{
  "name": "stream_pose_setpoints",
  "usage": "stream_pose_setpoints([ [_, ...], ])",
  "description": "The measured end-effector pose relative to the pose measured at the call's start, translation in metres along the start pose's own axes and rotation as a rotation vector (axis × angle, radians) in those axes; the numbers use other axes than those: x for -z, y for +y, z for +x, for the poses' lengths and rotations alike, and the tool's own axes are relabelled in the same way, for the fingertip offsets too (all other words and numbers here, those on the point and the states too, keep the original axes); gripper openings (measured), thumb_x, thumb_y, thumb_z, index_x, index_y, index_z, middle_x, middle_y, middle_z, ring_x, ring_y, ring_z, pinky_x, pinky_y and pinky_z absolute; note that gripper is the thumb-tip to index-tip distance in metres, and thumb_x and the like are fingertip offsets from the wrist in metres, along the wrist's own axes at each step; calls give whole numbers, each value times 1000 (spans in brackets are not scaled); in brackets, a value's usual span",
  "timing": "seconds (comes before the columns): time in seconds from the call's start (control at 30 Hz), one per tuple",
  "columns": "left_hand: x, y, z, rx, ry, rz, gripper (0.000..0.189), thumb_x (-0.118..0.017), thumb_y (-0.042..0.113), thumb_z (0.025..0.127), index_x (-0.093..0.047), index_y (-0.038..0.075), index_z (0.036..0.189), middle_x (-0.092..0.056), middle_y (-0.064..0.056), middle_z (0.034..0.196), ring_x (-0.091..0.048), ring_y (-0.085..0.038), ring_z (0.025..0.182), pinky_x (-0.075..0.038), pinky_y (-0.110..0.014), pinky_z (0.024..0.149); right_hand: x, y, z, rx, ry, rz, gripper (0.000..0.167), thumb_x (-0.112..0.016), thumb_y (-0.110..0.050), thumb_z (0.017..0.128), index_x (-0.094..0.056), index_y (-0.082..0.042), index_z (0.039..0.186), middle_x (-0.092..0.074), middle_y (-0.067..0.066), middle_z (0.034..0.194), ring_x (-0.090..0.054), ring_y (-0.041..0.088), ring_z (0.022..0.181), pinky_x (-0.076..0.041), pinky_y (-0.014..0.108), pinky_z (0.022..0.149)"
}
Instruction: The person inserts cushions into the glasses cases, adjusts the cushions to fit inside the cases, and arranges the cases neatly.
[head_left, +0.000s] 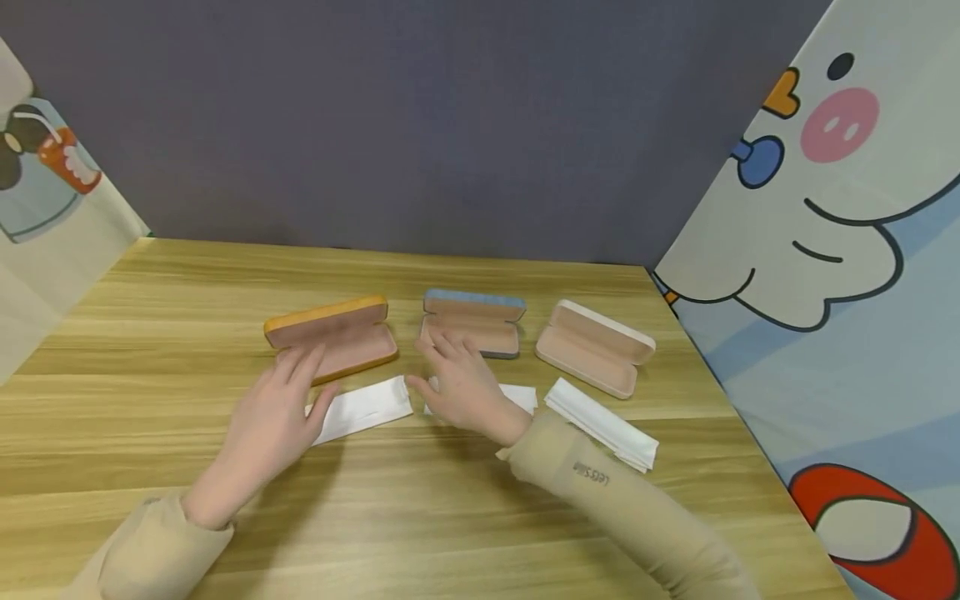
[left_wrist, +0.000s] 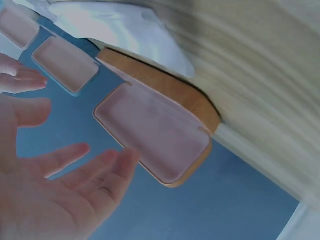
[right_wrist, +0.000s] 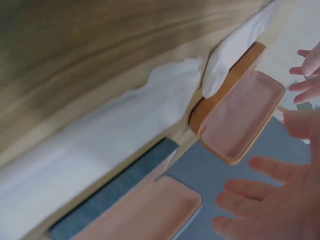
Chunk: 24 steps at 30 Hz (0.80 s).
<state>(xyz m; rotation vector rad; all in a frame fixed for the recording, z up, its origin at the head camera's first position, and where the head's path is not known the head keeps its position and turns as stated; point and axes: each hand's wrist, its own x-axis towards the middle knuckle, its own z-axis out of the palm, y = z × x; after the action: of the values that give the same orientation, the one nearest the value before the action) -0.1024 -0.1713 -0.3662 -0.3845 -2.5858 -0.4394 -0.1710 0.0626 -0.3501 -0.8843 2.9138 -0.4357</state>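
Note:
Three hinged glasses cases with pink linings stand open in a row. The orange case (head_left: 352,354) is on the left, the blue case (head_left: 480,336) in the middle, the white case (head_left: 588,363) on the right. My left hand (head_left: 272,410) reaches toward the orange case, fingers spread and holding nothing; its fingertips overlap the near left side in the head view. My right hand (head_left: 468,385), also empty with loose fingers, is over the front of the blue case and partly hides the middle folded white cloth (head_left: 519,397). In the left wrist view the orange case (left_wrist: 155,135) is beside my fingers.
A left folded white cloth (head_left: 369,411) lies in front of the orange case, and a right folded white cloth (head_left: 603,425) in front of the white case. The wooden table (head_left: 390,517) meets a dark grey panel (head_left: 405,133) behind and a cartoon-printed curtain (head_left: 847,250) on the right.

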Motion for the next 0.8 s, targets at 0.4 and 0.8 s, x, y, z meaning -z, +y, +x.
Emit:
stream_pose_setpoints([
  [0.4,-2,-9,-15,86,-105,33,45,-68,18,86,-59,-10,119,-64,-33,105,-64,-48,83,-53,-55,66,-25,-6,5,121,-90,-47,48,-48,-35,100,-46,-9,141,-49,12,145,-43,29,137,-29,50,116],
  [0.8,-12,-21,-23,136,-213,45,32,-68,16,85,-63,-8,106,-65,-24,84,-62,-34,62,-47,-39,44,-41,-3,14,127,-77,-73,41,-49,-31,100,-53,-11,136,-57,9,136,-50,26,130,-36,45,112],
])
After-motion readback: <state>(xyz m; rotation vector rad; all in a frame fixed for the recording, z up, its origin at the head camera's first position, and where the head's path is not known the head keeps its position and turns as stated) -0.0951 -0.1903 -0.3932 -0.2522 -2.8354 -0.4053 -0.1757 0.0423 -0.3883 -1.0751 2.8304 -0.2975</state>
